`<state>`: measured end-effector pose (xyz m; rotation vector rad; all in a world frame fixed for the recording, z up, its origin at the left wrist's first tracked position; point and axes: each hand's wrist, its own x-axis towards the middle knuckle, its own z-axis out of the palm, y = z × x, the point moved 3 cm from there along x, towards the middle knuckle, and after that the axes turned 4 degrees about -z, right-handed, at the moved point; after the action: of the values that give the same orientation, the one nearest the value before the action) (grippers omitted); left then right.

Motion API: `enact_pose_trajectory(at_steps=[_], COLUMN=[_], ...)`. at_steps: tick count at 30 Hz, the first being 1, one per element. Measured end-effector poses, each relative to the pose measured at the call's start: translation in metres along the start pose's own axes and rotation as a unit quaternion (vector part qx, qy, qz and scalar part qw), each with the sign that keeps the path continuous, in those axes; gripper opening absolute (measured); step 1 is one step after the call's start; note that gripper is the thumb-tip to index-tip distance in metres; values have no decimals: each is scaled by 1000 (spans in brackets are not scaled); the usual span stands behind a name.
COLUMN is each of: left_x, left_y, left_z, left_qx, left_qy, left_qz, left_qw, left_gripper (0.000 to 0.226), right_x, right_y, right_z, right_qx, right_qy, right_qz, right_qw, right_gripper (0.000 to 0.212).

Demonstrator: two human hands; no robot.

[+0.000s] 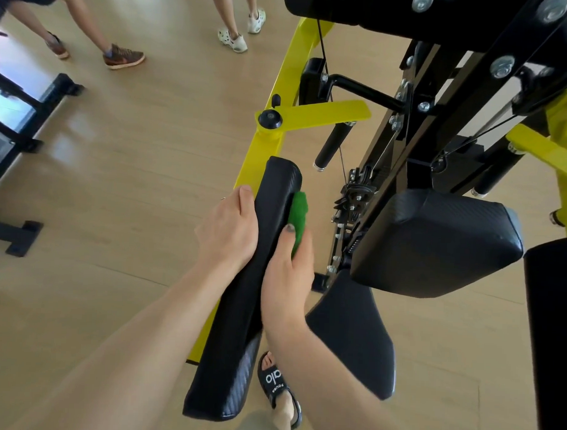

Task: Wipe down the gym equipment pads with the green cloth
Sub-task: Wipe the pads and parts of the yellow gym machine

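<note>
Starting at the grip, the green cloth is seen bunched under the right hand, whose fingers are curled round it and press it against the right-hand side face of the long arm pad. Most of the cloth is hidden behind the pad's edge; only its upper end shows above the thumb. The left hand is wrapped round the opposite side of the same pad, grasping and steadying it, so the pad is clamped between both hands. The pad's long axis runs from near the person's body up and away toward the yellow frame, and unwiped length lies ahead of the cloth toward the far rounded end. The next stroke is judged to run along that axis. A second, squarer pad stands to the right, apart from both hands and nearer the right one.
</note>
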<state>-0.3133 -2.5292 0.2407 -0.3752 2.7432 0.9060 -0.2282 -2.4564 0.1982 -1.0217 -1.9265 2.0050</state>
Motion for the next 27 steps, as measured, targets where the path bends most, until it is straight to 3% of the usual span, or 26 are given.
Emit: enact_pose_trajectory(at_steps=[4,6,10,15,18,22,27], left_x=[-2,0,-1,-1,-1,-2,0], left_y=[-1,-2,-3,-1,0,0,0], left_z=[1,1,-1,-3,-2,-1,-2], left_qx=[-4,-5,-11,-13,-16,-14,-13], left_qy=[-1,-2,-5,-7,-8,-10,-21], left_qz=[7,1,8,15,15,-3,-18], left_qw=[1000,1000,1000,1000,1000,1000,1000], left_gripper=[47,48,47,38,39,46,49], right_x=[-74,-84,-35,53,59,-10,-104], right_y=[16,17,-3,-35,-30,1,24], right_z=[-8,-11,-5,13,16,-2,-17], right_qx=[-79,-109,-85,-89,-67,-35,-89], right_qy=[-9,-20,-62,-51,-34,-48,-44], right_qz=[-121,-141,-122,-144,-129,-99,-156], right_qw=[989,984,987,984,989,993,983], right_gripper=[43,45,45,49,51,45,52])
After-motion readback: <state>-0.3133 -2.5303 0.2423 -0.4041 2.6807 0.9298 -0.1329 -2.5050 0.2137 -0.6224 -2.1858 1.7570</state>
